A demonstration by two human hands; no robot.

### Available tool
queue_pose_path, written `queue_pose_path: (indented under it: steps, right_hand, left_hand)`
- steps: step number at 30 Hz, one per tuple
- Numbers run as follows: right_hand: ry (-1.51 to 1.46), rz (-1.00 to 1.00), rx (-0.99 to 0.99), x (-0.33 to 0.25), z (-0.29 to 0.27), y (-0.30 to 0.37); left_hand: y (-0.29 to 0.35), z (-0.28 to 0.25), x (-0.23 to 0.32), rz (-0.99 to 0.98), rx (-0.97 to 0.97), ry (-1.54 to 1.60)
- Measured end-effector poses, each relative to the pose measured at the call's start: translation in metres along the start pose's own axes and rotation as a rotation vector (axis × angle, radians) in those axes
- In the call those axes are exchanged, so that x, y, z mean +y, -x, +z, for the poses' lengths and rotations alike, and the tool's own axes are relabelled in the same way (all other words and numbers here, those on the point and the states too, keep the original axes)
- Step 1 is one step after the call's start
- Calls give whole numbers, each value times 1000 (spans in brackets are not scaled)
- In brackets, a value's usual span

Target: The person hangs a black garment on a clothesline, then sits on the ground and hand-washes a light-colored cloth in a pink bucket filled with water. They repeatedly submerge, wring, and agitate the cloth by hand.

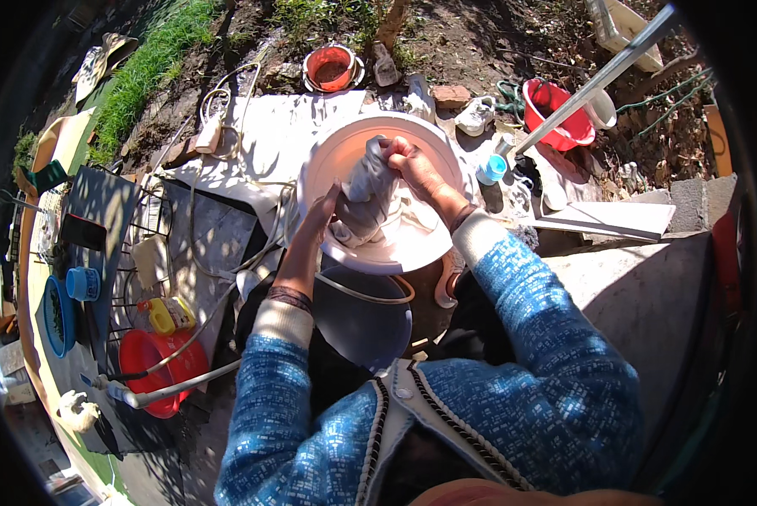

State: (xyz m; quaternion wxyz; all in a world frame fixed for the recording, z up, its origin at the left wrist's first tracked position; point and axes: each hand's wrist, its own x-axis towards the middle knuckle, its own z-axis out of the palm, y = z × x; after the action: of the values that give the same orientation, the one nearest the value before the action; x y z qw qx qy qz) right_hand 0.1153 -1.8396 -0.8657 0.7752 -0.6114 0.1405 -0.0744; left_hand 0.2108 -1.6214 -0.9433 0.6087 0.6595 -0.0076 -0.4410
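Note:
Over a wide, pale pink-white basin (317, 160), a wet-looking greyish-white cloth (370, 184) hangs bunched between my two hands. My right hand (416, 170) is closed on its upper end, with the fingers curled in a fist at the top. Lower on the left side, my left hand (331, 202) grips the cloth; its fingers are mostly hidden behind the fabric. The lower folds of the cloth rest inside the basin. Below the basin's near rim stands a dark grey bucket (363, 325) with a light handle, between my knees.
At left are a red basin (155, 405), a yellow bottle (172, 315), a blue tub (58, 319) and a hose (194, 228). Beyond the basin sits an orange-red pot (331, 69). At right, a metal pole (593, 88) slants past a red bucket (574, 135) and a light blue-lidded jar (492, 170).

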Motion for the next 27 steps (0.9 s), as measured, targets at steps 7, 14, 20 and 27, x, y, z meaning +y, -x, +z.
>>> queue_pose_path:
  steps: [7, 14, 20, 27]
  right_hand:
    - [-267, 193, -232, 0, -20, 9]
    - [402, 357, 16, 43, -24, -3]
    - [-280, 316, -251, 42, -12, -7]
    - [300, 181, -258, 14, -7, -13]
  left_hand:
    - [7, -3, 13, 146, -204, 727]
    - [24, 14, 17, -5, -272, 444]
    - [40, 19, 27, 181, -405, 368]
    - [47, 15, 32, 177, -408, 327]
